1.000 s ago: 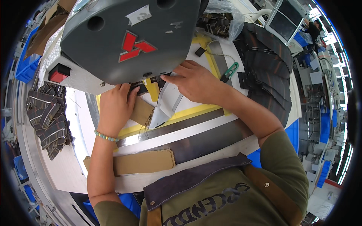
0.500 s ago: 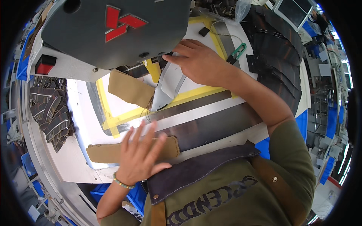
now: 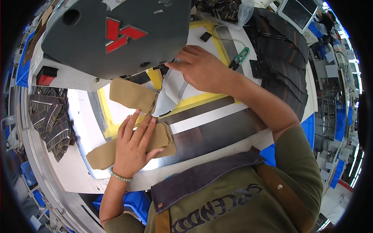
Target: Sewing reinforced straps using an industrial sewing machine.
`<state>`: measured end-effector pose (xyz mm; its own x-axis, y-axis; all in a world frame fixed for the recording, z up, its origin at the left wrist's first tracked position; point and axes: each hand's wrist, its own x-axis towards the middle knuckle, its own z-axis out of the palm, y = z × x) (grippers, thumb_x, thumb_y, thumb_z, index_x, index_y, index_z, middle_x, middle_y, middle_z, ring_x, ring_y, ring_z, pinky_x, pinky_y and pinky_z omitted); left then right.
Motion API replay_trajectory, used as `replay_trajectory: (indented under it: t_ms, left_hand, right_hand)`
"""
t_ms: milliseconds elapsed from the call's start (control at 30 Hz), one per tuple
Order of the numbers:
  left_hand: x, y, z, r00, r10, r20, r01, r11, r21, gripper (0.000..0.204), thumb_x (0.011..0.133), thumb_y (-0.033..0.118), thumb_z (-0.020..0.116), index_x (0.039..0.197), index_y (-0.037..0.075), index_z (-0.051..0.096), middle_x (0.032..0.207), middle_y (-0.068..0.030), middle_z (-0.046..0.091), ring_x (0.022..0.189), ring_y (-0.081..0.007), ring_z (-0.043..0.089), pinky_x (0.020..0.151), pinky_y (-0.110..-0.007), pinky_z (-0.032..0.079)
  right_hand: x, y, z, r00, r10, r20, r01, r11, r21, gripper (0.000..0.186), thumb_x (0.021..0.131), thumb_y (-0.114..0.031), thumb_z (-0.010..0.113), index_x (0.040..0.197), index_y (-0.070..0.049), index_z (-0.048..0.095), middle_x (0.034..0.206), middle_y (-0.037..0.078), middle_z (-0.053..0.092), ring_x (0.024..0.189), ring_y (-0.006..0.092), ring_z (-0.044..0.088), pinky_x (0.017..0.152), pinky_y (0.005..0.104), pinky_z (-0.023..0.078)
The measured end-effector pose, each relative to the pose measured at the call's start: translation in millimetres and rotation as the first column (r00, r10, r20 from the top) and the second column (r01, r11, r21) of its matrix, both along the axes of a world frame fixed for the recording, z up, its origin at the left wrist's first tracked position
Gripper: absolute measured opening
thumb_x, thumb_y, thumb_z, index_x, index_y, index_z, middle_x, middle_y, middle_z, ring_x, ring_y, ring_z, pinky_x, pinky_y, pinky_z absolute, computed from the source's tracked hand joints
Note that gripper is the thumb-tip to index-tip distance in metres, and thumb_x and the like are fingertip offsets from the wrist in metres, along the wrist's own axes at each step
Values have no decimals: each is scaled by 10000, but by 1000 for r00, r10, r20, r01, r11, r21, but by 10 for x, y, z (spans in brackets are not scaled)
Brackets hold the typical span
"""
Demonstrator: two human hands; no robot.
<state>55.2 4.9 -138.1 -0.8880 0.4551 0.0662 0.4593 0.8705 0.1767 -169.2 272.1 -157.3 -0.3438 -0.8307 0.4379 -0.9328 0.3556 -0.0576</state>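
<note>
My left hand (image 3: pixel 134 147) lies flat with fingers spread on a long stack of tan cloth pieces (image 3: pixel 103 156) at the table's front. Its fingertips come close to another tan cloth piece (image 3: pixel 132 94), which lies below the dark machine head (image 3: pixel 116 50) and has dark loose threads at its right end. My right hand (image 3: pixel 206 72) reaches to the machine head's lower right edge. Its fingers are stretched out, one tip at the edge and others partly hidden behind it. Just below this hand are a pale, clear-looking sheet (image 3: pixel 173 83) and a yellow machine part (image 3: pixel 155 79).
Green thread snips (image 3: pixel 239 58) lie right of my right hand. Dark striped fabric pieces are stacked at the right (image 3: pixel 283 58) and heaped at the left (image 3: pixel 52 120). Yellow tape (image 3: pixel 190 101) frames the white work surface. A screen (image 3: pixel 298 14) stands at the back right.
My left hand has come down onto the tan stack, its fingers now nearer the threaded piece. The stack's right-end layers have shifted apart. My right hand stays by the machine head.
</note>
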Motion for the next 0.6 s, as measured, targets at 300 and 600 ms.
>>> replay_trajectory:
  t_ms: [300,600]
  left_hand:
    - [-383,22,324,959,265,-105,-238,947,215,555,1051,363,680,1465,0,610,1478,-209,602,1408,-449,534,1166,-532,427]
    - [-902,-2,176,893,449,12,-439,867,235,434,1044,203,691,1395,-43,620,1444,-255,577,1256,-453,586,1070,-510,472]
  right_hand:
    - [-32,-1,23,1000,0,26,-1,1000,27,474,843,-106,773,1313,-64,733,1408,81,620,1293,299,629,1133,430,512]
    - [-13,-7,67,998,22,64,-23,1000,13,469,842,-80,763,1309,-60,732,1423,87,621,1298,306,623,1134,434,512]
